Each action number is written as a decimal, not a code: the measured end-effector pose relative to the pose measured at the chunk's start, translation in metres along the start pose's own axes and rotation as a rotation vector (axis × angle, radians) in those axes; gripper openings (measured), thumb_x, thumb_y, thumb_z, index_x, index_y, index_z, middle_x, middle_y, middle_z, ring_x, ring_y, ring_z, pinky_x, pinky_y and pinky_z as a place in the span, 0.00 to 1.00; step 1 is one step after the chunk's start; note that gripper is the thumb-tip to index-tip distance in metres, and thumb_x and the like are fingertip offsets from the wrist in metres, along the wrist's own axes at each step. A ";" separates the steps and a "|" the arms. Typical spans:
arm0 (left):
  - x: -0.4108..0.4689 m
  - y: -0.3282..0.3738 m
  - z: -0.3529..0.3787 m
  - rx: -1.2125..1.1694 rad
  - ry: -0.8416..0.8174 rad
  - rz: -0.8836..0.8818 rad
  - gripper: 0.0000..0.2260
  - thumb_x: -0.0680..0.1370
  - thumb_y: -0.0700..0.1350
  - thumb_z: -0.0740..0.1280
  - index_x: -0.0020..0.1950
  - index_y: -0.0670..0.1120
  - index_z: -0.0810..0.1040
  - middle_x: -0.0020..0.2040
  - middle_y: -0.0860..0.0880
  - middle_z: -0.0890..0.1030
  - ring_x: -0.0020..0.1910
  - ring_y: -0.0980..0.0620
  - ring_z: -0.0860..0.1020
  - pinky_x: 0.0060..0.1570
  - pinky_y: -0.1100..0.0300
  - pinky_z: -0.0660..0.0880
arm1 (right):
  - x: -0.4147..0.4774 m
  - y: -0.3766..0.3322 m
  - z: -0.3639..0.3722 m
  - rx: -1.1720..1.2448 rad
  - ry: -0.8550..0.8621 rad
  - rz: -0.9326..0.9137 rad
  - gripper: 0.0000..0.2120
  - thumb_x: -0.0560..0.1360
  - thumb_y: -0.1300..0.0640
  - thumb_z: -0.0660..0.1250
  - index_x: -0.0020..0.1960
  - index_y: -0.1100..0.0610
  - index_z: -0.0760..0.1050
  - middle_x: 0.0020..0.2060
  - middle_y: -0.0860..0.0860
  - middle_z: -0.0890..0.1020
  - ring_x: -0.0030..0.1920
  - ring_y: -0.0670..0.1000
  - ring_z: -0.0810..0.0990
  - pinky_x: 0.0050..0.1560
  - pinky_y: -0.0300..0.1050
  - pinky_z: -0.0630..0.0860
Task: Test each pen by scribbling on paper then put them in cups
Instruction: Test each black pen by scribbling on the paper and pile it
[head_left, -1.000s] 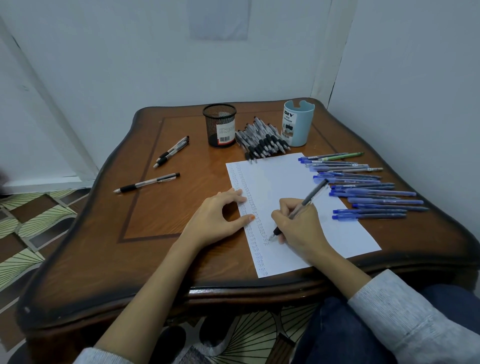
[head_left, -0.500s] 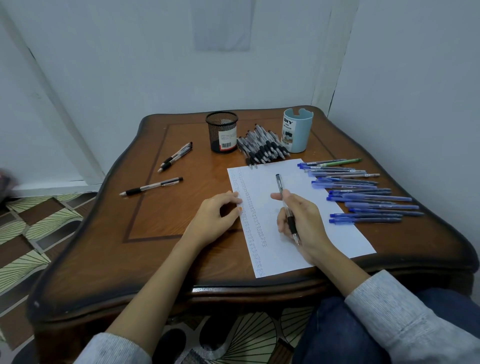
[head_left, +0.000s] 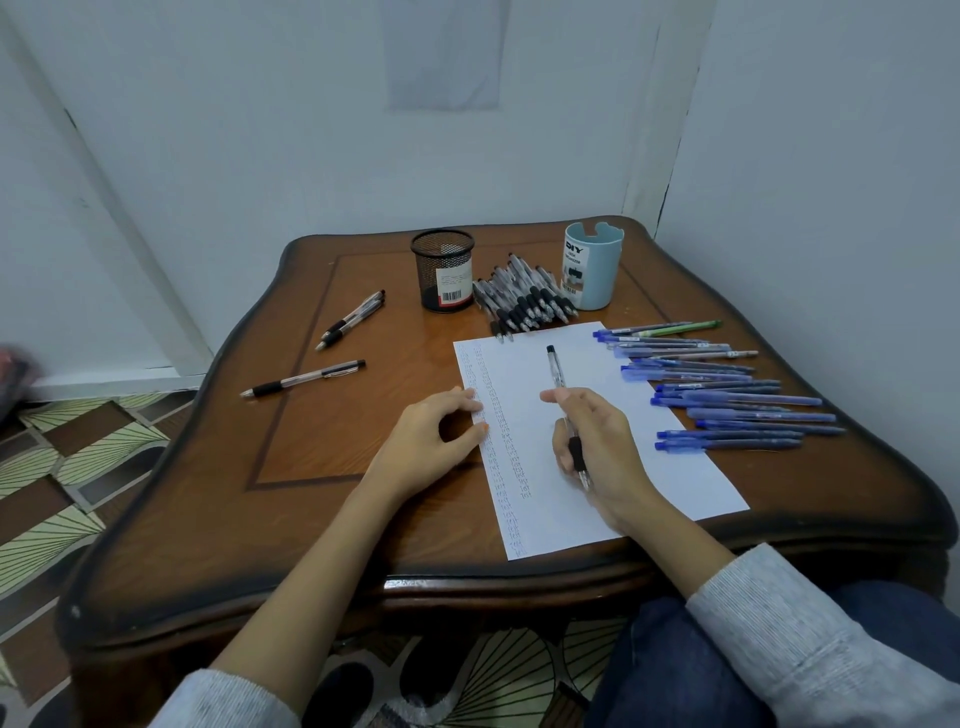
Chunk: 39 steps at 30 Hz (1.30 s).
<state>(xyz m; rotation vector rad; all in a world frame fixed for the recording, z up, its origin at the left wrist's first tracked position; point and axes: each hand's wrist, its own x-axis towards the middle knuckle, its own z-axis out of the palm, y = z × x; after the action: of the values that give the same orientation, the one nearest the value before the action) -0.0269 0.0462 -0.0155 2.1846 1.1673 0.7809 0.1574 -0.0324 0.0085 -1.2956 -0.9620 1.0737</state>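
Since a second ago the right hand (head_left: 597, 447) has stopped scribbling and swung the clear-barrelled pen with the black rubber grip (head_left: 557, 371) round. Its tip now points back toward the person and its clicker end points away. The fingers are curled round the grip section, and the pen sits low over the white sheet of paper (head_left: 675, 478). The left hand (head_left: 431, 441) holds nothing, its arched fingertips resting on the sheet's left edge beside columns of small scribbles.

At the far side of the brown wooden table (head_left: 311, 441) a black wire-mesh cup (head_left: 444, 270) and a pale blue plastic cup (head_left: 592, 265) stand with a heap of black-grip pens (head_left: 524, 301) between them. A row of blue pens (head_left: 727, 395) lies across the sheet's right edge. Three more black-grip pens (head_left: 304, 378) lie well to the left.
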 end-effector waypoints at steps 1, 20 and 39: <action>0.000 0.000 0.000 0.011 -0.001 0.004 0.15 0.76 0.48 0.69 0.62 0.47 0.78 0.68 0.49 0.74 0.70 0.57 0.68 0.67 0.64 0.63 | 0.001 0.000 -0.001 0.027 -0.016 0.018 0.11 0.82 0.54 0.56 0.58 0.55 0.76 0.23 0.52 0.72 0.22 0.46 0.66 0.21 0.37 0.62; 0.007 -0.006 -0.001 0.049 -0.028 -0.026 0.23 0.75 0.55 0.70 0.68 0.49 0.74 0.72 0.54 0.69 0.73 0.61 0.60 0.71 0.63 0.56 | 0.101 -0.053 -0.027 -0.369 0.031 -0.093 0.13 0.73 0.65 0.71 0.58 0.63 0.79 0.38 0.55 0.81 0.36 0.48 0.78 0.41 0.34 0.78; 0.009 -0.016 -0.001 0.008 0.013 -0.017 0.24 0.72 0.60 0.70 0.66 0.55 0.76 0.69 0.63 0.70 0.70 0.71 0.60 0.71 0.63 0.61 | 0.214 -0.042 0.026 -0.865 0.225 -0.272 0.09 0.74 0.65 0.70 0.53 0.64 0.80 0.42 0.56 0.80 0.48 0.51 0.79 0.58 0.47 0.77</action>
<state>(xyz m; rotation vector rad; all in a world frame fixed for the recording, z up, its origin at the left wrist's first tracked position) -0.0325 0.0616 -0.0236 2.1763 1.1965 0.7852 0.1879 0.1828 0.0436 -1.8488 -1.4472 0.2636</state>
